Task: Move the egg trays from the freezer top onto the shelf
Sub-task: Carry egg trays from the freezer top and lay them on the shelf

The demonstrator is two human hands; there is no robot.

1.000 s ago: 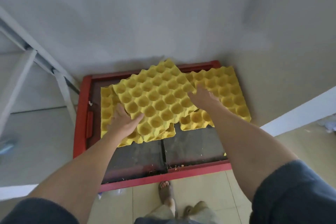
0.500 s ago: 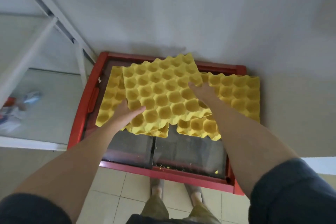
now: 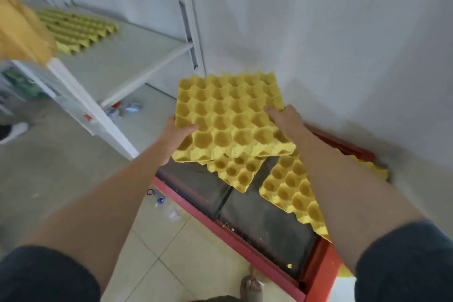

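Observation:
I hold a yellow egg tray [image 3: 230,115] lifted above the freezer's left end. My left hand [image 3: 177,133] grips its left edge and my right hand [image 3: 285,117] grips its right edge. Two more yellow egg trays stay on the red-framed freezer top [image 3: 259,218]: one [image 3: 235,171] just under the lifted tray, another [image 3: 291,189] to the right, partly hidden by my right forearm. The white shelf [image 3: 117,56] stands to the left, with a stack of egg trays [image 3: 76,29] lying on its far part.
A blurred yellow thing [image 3: 22,29] hangs at the upper left edge, close to the shelf's front. The grey wall runs behind the freezer. Small litter [image 3: 161,201] lies on the tiled floor between shelf and freezer. My foot [image 3: 251,288] shows at the bottom.
Both hands have lifted the top tray off the freezer and carried it left. My view has swung left, bringing the shelf and its stacked trays into sight.

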